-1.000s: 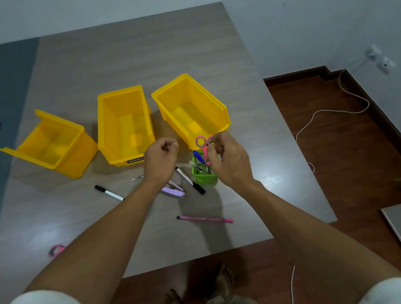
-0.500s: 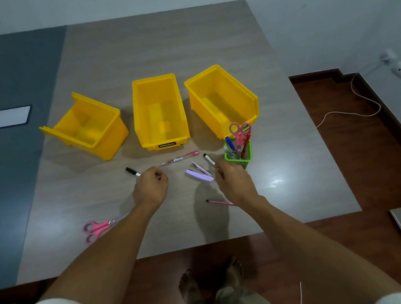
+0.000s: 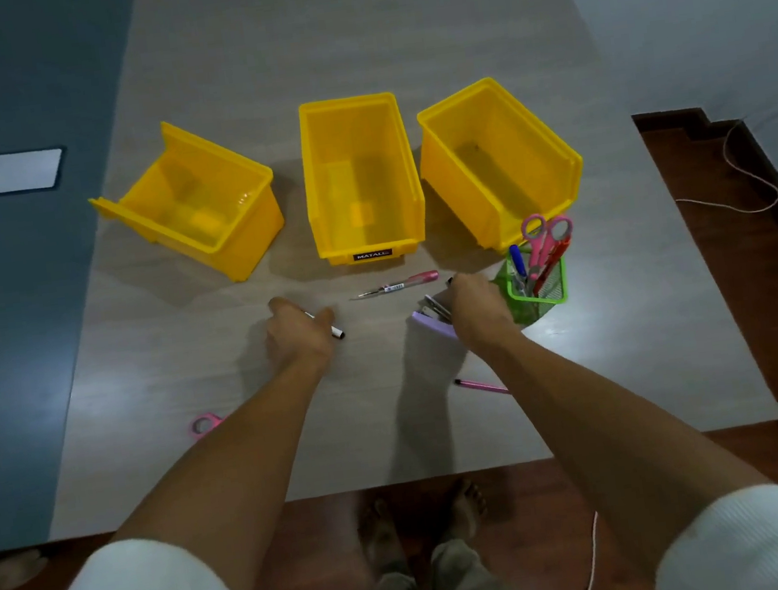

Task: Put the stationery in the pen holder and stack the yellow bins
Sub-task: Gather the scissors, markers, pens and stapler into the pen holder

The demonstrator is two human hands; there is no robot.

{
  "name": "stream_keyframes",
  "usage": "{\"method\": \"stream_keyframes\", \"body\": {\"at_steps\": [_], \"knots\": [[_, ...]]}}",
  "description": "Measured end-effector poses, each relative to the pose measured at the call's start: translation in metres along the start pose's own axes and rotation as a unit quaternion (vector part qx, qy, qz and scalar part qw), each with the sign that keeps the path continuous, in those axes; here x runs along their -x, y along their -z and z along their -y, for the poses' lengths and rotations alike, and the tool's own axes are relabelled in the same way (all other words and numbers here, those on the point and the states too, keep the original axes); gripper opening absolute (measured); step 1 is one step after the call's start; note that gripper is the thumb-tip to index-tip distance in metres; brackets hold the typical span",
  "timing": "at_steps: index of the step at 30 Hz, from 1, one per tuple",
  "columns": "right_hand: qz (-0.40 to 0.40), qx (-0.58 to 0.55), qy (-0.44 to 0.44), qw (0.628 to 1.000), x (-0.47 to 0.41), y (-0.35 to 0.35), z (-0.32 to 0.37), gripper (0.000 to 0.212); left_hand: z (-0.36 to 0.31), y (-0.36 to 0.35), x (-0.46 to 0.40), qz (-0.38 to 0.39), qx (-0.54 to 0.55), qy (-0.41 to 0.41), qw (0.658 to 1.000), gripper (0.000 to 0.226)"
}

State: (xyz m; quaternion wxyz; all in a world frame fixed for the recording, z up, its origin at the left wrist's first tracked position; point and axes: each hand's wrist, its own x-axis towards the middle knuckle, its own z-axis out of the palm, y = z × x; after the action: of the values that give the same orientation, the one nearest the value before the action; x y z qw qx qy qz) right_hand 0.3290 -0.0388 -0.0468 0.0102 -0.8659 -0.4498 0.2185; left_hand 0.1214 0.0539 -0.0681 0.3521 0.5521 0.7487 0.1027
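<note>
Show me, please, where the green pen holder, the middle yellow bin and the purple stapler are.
green pen holder (image 3: pixel 553 285): head view, on its mesh front wall.
middle yellow bin (image 3: pixel 369 249): head view, on its near front lip.
purple stapler (image 3: pixel 431 323): head view, on its purple base.

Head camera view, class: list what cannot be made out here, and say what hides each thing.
1. Marker: the left hand covers all but its tip.
2. Purple stapler: partly under the right hand; grip unclear.
3. Pink scissors on the table: the left forearm hides the blades.
4. Green pen holder: small items inside blur behind mesh.
</note>
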Motion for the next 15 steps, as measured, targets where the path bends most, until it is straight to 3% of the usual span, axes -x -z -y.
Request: {"method": "stream_keyframes", "body": {"at_steps": [5, 8, 12, 15], "knots": [[-0.036, -0.025, -0.012, 0.999, -0.009, -0.001, -0.003, 0.015, -0.009, -0.004, -0.006, -0.015, 0.06, 0.078, 0.995, 0.053], [-0.09, -0.05, 0.001, 0.995, -0.012, 0.001, 0.009, 0.008, -0.007, -0.001, -0.008, -0.014, 0.101, 0.078, 0.992, 0.049], [-0.148, -0.022, 0.115, 0.982, -0.012, 0.002, 0.032, 0.018, -0.002, 0.012, -0.005, 0.003, 0.043, -0.069, 0.997, 0.029], [-0.092, -0.019, 0.189, 0.978, -0.014, -0.003, 0.049, 0.025, 0.013, 0.03, -0.007, 0.061, -0.022, -0.171, 0.983, 0.021]]}}
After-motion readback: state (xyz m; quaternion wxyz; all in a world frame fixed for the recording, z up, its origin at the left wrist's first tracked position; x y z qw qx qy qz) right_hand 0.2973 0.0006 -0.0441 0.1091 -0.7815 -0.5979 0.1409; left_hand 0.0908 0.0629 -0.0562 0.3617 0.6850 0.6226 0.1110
